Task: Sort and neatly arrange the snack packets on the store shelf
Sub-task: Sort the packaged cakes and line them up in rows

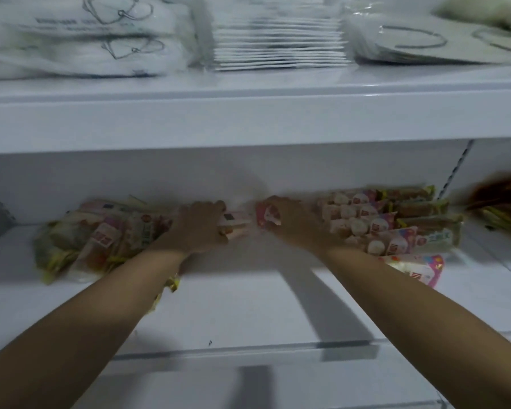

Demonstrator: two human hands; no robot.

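Two pink snack packets sit mid-shelf: the left hand [202,227] holds one packet [236,224] in its grip, and the right hand [295,224] grasps another [266,215]. A loose heap [101,237] lies left on the white shelf [248,308], tidy rows [390,221] right.

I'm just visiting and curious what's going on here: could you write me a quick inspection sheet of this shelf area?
Surface: white lower shelf, its middle bare in front of the hands.
Job's things: loose heap of snack packets on the left; tidy rows of packets on the right; one pink packet lies in front of the rows.
Clutter: nothing seen.
Grippers: left hand grips a pink packet; right hand grips another packet. The picture is blurred.
Cables: nothing seen.
Surroundings: upper shelf with stacked white packs; more blurred goods at far right.
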